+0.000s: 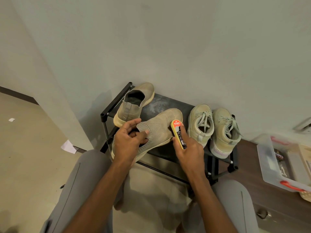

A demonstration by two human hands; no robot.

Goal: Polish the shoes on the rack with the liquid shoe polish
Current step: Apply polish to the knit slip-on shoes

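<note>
At the far left we see scraps of white paper (68,146) lying on the pale floor (25,148). Next comes the black shoe rack (168,101), standing against the wall, and on the left end of its top shelf rests a beige knit slip-on shoe (134,103), heel toward us and toe toward the wall. Our left hand (128,140) grips the mate, a second knit slip-on shoe (158,132), with the thumb and fingers curled around its ribbed collar, pinching the edge of the opening. This held shoe lies with its long axis running diagonally, heel low and left near our knee, toe pointing up and right toward the wall, raised over the front of the shelf. Our right hand (188,147) is wrapped around the liquid shoe polish bottle (179,134), a black and yellow bottle with a red label; its long axis tilts up and slightly left, and its upper end touches the side of the held shoe near the midfoot. Just right of it, a pair of pale lace-up sneakers (213,126) sits side by side on the shelf, toes toward the wall. At the far right a clear plastic box (269,165) with a red latch rests on a brown wooden cabinet (252,190).
</note>
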